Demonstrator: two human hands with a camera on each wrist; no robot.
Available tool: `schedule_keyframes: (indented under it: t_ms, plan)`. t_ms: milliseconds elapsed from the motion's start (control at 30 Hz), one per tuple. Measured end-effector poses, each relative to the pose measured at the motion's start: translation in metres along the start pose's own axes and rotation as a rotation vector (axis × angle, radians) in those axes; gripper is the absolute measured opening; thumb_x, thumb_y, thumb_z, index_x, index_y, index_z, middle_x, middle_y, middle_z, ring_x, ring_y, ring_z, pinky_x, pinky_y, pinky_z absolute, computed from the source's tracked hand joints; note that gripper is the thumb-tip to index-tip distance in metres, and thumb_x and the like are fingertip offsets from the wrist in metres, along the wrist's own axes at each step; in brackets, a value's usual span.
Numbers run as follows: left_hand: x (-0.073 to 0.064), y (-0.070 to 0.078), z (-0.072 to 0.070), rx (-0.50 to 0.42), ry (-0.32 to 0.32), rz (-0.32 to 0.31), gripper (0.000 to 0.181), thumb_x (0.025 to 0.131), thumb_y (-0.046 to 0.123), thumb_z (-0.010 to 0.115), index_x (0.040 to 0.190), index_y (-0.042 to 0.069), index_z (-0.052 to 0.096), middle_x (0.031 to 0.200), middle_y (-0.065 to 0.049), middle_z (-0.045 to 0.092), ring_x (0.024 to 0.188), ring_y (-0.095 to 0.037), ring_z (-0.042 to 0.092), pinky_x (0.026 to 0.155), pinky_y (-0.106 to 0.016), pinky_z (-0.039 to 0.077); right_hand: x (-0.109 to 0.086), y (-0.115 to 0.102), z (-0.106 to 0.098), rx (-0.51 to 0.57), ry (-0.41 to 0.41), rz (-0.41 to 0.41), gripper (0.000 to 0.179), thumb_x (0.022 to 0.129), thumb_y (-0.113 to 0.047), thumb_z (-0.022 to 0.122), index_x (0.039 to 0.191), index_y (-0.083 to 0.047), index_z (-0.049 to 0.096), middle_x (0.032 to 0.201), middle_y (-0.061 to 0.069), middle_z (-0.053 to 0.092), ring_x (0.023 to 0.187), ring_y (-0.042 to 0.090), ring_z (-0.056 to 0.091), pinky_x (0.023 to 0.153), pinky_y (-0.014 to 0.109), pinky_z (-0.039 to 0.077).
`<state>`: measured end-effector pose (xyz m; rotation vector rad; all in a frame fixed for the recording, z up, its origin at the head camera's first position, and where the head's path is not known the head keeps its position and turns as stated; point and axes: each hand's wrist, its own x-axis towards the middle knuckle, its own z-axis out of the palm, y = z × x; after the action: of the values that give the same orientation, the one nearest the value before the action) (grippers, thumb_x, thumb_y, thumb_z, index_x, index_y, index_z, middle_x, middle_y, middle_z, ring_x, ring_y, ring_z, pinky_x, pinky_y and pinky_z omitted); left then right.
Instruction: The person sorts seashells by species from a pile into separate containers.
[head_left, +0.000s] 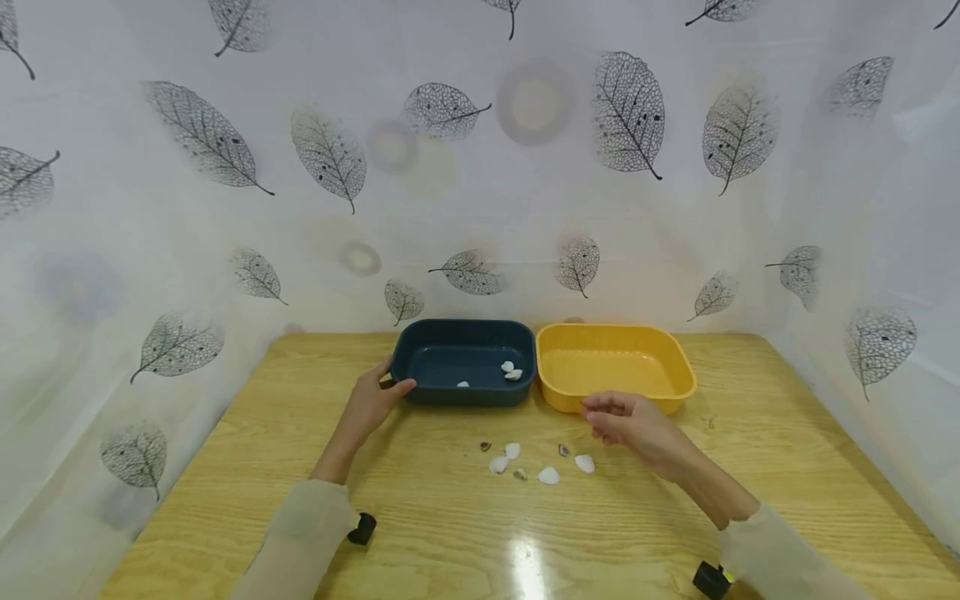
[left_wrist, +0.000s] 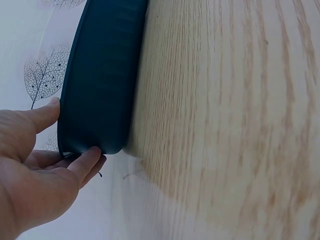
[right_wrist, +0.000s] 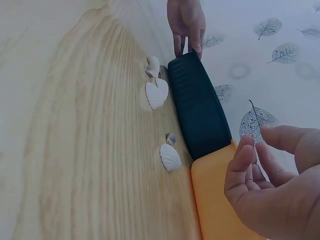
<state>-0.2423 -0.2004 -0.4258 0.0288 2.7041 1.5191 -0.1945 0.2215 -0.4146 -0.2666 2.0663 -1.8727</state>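
Observation:
At the left end of the dark blue plastic bin, my left hand grips the corner, thumb on the front side and fingers against the end wall. A few white shells lie inside that bin. My right hand hovers at the front wall of the yellow bin, fingers loosely bent, thumb apart from them, with nothing visible between. Just left of it on the table are white shells, one a ribbed scallop-like shell, and several smaller brownish shells.
Both bins stand side by side on the wooden table, close to the leaf-printed curtain at the back. The curtain also hangs along both sides. A black wrist device is strapped by the left sleeve, another by the right.

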Motion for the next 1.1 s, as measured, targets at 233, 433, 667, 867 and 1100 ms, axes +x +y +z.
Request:
schedule_keyframes:
  t_ms: [233,433,667,867,1100]
  plan:
    - [0.000,0.001,0.000,-0.003,-0.001,0.009,0.076,0.105,0.022,0.065,0.162,-0.005,0.021,0.165,-0.028,0.024,0.141,-0.044,0.045,0.105,-0.052,0.050,-0.008,0.005,-0.003,-0.063,0.023,0.020,0.045,0.102,-0.013,0.066,0.134,0.016,0.054,0.113,0.016,0.067,0.089,0.016,0.062,0.078,0.029,0.057]
    - [0.000,0.000,0.000,-0.007,0.002,0.010,0.076,0.105,0.021,0.065,0.161,-0.005,0.022,0.165,-0.028,0.025,0.140,-0.044,0.045,0.105,-0.052,0.050,-0.013,0.011,-0.006,-0.105,0.010,0.011,0.047,0.101,-0.015,0.068,0.134,0.016,0.054,0.114,0.021,0.066,0.090,0.017,0.063,0.077,0.030,0.057]
    - [0.000,0.000,0.001,-0.014,0.000,0.004,0.076,0.105,0.021,0.064,0.161,-0.006,0.021,0.165,-0.028,0.023,0.141,-0.044,0.044,0.106,-0.053,0.049,-0.018,0.021,-0.003,-0.173,0.055,0.033,0.046,0.100,-0.010,0.069,0.136,0.015,0.054,0.118,0.022,0.067,0.092,0.021,0.065,0.074,0.030,0.059]
    - [0.000,-0.001,0.000,-0.015,0.008,0.000,0.076,0.105,0.021,0.065,0.161,-0.005,0.022,0.165,-0.027,0.025,0.141,-0.043,0.045,0.106,-0.052,0.049,-0.020,0.027,0.002,-0.262,0.078,0.012,0.043,0.098,-0.007,0.070,0.132,0.016,0.057,0.108,0.018,0.068,0.083,0.021,0.064,0.063,0.028,0.056]
    - [0.000,-0.001,0.000,-0.009,0.005,0.005,0.076,0.105,0.021,0.064,0.161,-0.006,0.021,0.165,-0.028,0.025,0.141,-0.044,0.045,0.106,-0.052,0.049,-0.019,0.032,0.007,-0.347,0.104,-0.015,0.043,0.095,-0.007,0.074,0.128,0.017,0.059,0.104,0.014,0.068,0.080,0.019,0.063,0.061,0.027,0.054]
